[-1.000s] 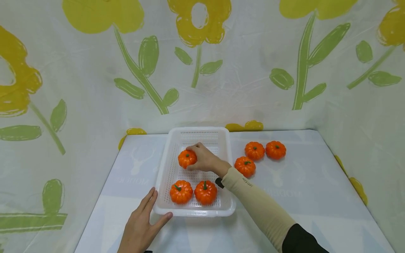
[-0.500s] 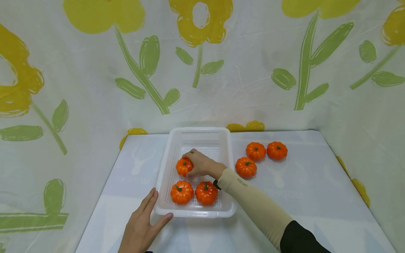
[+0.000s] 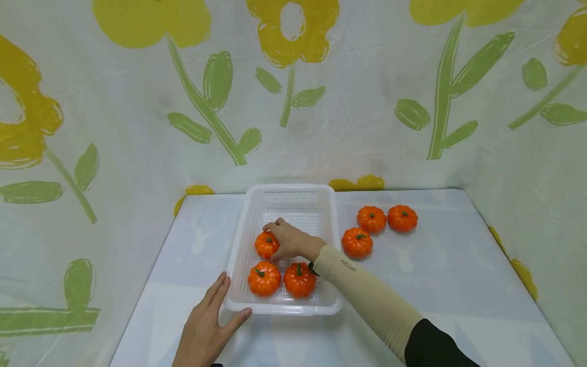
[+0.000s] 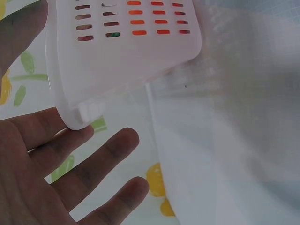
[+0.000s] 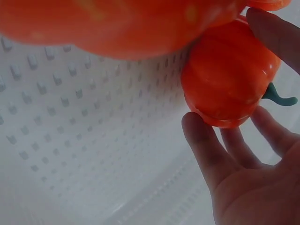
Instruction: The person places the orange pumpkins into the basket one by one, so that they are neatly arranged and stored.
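Observation:
Inside a white perforated plastic basket [image 3: 293,309], my right hand [image 3: 293,241] grips a small orange pumpkin [image 3: 266,245] between thumb and fingers. In the right wrist view, fingertips lie round this pumpkin [image 5: 227,75] and its curved green stem sticks out. Two more pumpkins sit in the near part of the basket: one at left [image 3: 264,279], another at right [image 3: 300,281]. At the basket's near left corner, my left hand [image 3: 203,323] touches the rim with spread, mostly straight fingers. The left wrist view shows the thumb and fingers at the basket's edge [image 4: 122,61].
Three pumpkins lie on the pale table right of the basket: a near one [image 3: 357,243], a back one [image 3: 371,219] and a far right one [image 3: 402,218]. Flower-patterned cloth walls [image 3: 357,127] enclose the table's back and sides.
My right hand has moved toward me and slightly left with the pumpkin, down close to the two others in the basket. The left hand stays at the corner.

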### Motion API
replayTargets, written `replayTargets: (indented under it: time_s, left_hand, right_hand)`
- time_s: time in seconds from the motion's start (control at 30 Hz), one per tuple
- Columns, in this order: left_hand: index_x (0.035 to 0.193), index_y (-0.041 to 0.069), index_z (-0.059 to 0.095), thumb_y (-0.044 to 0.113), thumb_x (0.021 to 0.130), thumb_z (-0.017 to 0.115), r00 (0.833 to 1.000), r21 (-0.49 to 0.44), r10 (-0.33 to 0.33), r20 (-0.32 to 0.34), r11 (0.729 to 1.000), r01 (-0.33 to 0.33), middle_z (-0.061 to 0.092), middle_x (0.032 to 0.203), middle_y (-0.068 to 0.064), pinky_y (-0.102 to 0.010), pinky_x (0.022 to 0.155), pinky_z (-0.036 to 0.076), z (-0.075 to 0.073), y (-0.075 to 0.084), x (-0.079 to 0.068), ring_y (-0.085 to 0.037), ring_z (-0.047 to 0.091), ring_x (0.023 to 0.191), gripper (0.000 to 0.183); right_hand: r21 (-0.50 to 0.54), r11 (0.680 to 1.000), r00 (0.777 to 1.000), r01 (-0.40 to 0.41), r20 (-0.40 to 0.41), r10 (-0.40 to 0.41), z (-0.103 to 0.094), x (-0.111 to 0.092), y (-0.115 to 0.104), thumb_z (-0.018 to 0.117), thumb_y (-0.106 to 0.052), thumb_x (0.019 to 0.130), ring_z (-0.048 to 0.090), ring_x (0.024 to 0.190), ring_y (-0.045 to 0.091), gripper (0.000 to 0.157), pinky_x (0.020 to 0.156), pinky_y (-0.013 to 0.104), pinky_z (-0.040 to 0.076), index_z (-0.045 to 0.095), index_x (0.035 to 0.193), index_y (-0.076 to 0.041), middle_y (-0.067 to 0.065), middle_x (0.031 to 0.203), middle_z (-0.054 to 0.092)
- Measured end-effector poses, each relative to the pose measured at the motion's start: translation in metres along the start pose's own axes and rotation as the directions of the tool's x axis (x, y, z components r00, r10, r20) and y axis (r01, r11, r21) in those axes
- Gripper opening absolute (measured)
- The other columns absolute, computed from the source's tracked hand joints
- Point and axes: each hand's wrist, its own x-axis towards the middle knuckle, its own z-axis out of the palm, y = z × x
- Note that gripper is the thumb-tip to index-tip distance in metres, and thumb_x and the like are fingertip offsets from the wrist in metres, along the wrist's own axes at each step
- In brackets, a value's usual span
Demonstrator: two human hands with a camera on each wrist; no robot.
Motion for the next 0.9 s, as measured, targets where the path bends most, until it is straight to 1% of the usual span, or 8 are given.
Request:
replayTargets:
  time_s: [0.13, 0.27, 0.37, 0.53, 0.67, 0.77, 0.9]
  left_hand:
    - [0.152, 0.007, 0.047, 0.070, 0.083, 0.069, 1.000, 0.006, 0.002, -0.005, 1.000, -0.002, 0.041, 0.159, -0.008, -0.059, 0.094, 0.053, 0.000, 0.000, 0.000, -0.040, 0.059, 0.125, 0.096]
    - [0.151, 0.006, 0.047, 0.069, 0.082, 0.071, 1.000, 0.008, 0.006, -0.013, 1.000, -0.006, 0.042, 0.158, -0.009, -0.058, 0.093, 0.054, 0.000, 0.000, 0.000, -0.040, 0.059, 0.124, 0.096]
    - [0.152, 0.007, 0.046, 0.070, 0.082, 0.070, 1.000, 0.007, -0.003, -0.005, 1.000, 0.003, 0.041, 0.159, -0.009, -0.059, 0.093, 0.054, 0.000, 0.001, 0.000, -0.040, 0.058, 0.125, 0.097]
    - [0.153, 0.007, 0.045, 0.072, 0.083, 0.068, 1.000, 0.005, -0.016, 0.003, 1.000, 0.016, 0.040, 0.159, -0.009, -0.059, 0.094, 0.053, 0.000, 0.002, 0.001, -0.040, 0.058, 0.126, 0.098]
    - [0.152, 0.007, 0.046, 0.069, 0.083, 0.070, 1.000, -0.001, -0.002, -0.008, 1.000, 0.002, 0.041, 0.159, -0.008, -0.060, 0.094, 0.053, 0.000, 0.001, 0.000, -0.040, 0.058, 0.125, 0.096]
    - [0.152, 0.006, 0.047, 0.068, 0.084, 0.071, 1.000, -0.004, 0.008, -0.016, 1.000, -0.008, 0.041, 0.159, -0.007, -0.060, 0.094, 0.052, 0.000, 0.000, -0.001, -0.040, 0.059, 0.123, 0.095]
    - [0.151, 0.006, 0.047, 0.068, 0.084, 0.071, 1.000, 0.003, 0.008, -0.016, 1.000, -0.008, 0.041, 0.159, -0.007, -0.060, 0.094, 0.052, -0.001, 0.000, -0.001, -0.040, 0.059, 0.123, 0.095]
  right_hand:
    - [-0.007, 1.000, 1.000, 0.002, 0.004, -0.002, 0.000, 0.000, 0.000, 0.088, -0.033, 0.081, 0.053, 0.123, 0.022, 0.083, 0.108, 0.036, 0.047, 0.046, 0.150, -0.016, 0.010, 0.139, 0.045]
    - [-0.032, 0.999, 1.000, 0.014, 0.007, -0.014, -0.001, 0.000, 0.000, 0.087, -0.033, 0.082, 0.053, 0.123, 0.022, 0.078, 0.108, 0.036, 0.047, 0.049, 0.148, -0.015, 0.011, 0.138, 0.046]
    - [-0.038, 0.999, 1.000, 0.016, 0.016, -0.016, -0.001, 0.000, 0.000, 0.086, -0.033, 0.083, 0.053, 0.122, 0.022, 0.075, 0.108, 0.036, 0.047, 0.050, 0.146, -0.015, 0.011, 0.137, 0.047]
    - [-0.041, 0.999, 1.000, 0.019, 0.016, -0.019, -0.002, -0.001, -0.001, 0.085, -0.034, 0.084, 0.052, 0.124, 0.021, 0.075, 0.109, 0.036, 0.046, 0.050, 0.147, -0.015, 0.011, 0.138, 0.047]
    - [-0.010, 1.000, 1.000, 0.019, 0.010, -0.019, -0.006, -0.003, -0.002, 0.085, -0.035, 0.084, 0.051, 0.126, 0.022, 0.077, 0.109, 0.037, 0.046, 0.048, 0.148, -0.014, 0.012, 0.141, 0.045]
    - [0.034, 0.999, 1.000, 0.014, -0.003, -0.014, -0.012, -0.007, -0.002, 0.084, -0.034, 0.085, 0.051, 0.126, 0.023, 0.078, 0.108, 0.037, 0.047, 0.046, 0.151, -0.013, 0.012, 0.146, 0.043]
    - [0.085, 0.996, 0.998, 0.037, -0.053, -0.033, -0.025, -0.012, -0.004, 0.082, -0.032, 0.087, 0.050, 0.128, 0.025, 0.076, 0.108, 0.039, 0.047, 0.045, 0.151, -0.013, 0.012, 0.149, 0.041]
